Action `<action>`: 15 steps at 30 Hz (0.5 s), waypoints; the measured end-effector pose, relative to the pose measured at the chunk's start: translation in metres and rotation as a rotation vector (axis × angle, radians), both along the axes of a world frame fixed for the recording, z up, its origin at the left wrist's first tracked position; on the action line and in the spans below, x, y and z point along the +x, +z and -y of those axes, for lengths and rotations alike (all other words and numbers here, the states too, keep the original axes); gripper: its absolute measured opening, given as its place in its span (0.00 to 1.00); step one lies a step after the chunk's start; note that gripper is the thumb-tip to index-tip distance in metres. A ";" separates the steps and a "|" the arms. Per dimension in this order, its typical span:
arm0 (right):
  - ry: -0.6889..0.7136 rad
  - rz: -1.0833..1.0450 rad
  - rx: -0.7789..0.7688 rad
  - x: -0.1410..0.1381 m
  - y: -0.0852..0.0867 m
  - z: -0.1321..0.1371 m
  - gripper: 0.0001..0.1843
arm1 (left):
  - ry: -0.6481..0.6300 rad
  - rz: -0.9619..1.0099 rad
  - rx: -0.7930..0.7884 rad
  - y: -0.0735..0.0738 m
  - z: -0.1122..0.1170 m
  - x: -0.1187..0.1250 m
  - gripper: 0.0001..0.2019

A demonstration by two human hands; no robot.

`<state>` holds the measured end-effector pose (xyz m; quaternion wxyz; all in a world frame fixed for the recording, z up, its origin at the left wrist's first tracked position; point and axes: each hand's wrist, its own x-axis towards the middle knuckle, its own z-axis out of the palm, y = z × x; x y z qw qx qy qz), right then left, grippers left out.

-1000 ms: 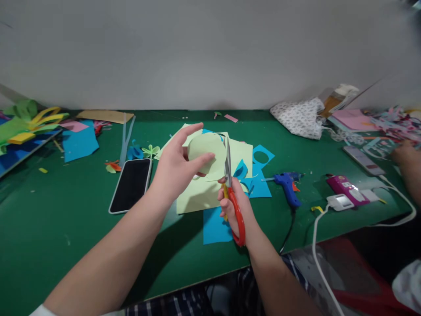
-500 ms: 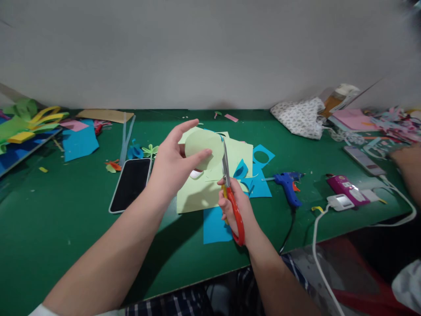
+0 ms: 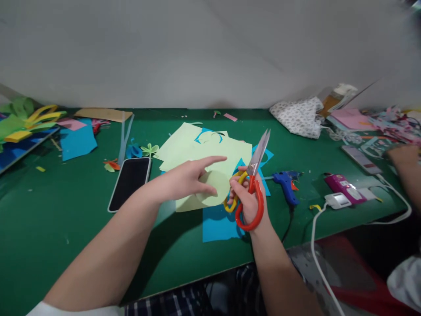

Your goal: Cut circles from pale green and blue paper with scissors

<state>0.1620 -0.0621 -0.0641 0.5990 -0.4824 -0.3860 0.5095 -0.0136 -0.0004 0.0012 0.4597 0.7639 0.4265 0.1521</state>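
My left hand (image 3: 187, 180) holds a pale green paper circle (image 3: 217, 186) between thumb and fingers, its index finger stretched out over the papers. In my right hand (image 3: 248, 197) is a pair of scissors (image 3: 258, 153) with red and yellow handles, blades pointing up and nearly closed. The right fingertips are close to the circle's right edge; whether they touch it I cannot tell. Beneath both hands lie pale green paper sheets (image 3: 184, 142) and a blue paper piece (image 3: 217, 226). Thin curved offcuts rest on the sheets.
A phone (image 3: 130, 184) lies left of the sheets, near small paper flowers (image 3: 149, 149). To the right are a blue glue gun (image 3: 286, 184), a magenta device (image 3: 345, 188) with white cables, and another phone (image 3: 362, 159). Another person's hand (image 3: 404, 158) shows at the right edge.
The paper circle has come down towards me and slightly right. My right hand has drawn the scissors away from its edge and tilted them to the right. Curved offcuts now show on the sheets.
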 end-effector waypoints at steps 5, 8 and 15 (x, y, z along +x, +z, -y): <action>0.069 0.032 -0.026 0.002 0.003 0.001 0.19 | -0.010 0.026 0.025 -0.009 -0.004 0.003 0.36; 0.074 0.082 -0.058 -0.001 0.003 0.003 0.19 | 0.143 0.140 0.036 -0.014 -0.007 0.003 0.36; 0.031 0.061 -0.082 -0.004 0.001 0.002 0.21 | 0.309 0.340 -0.013 -0.022 -0.007 0.012 0.36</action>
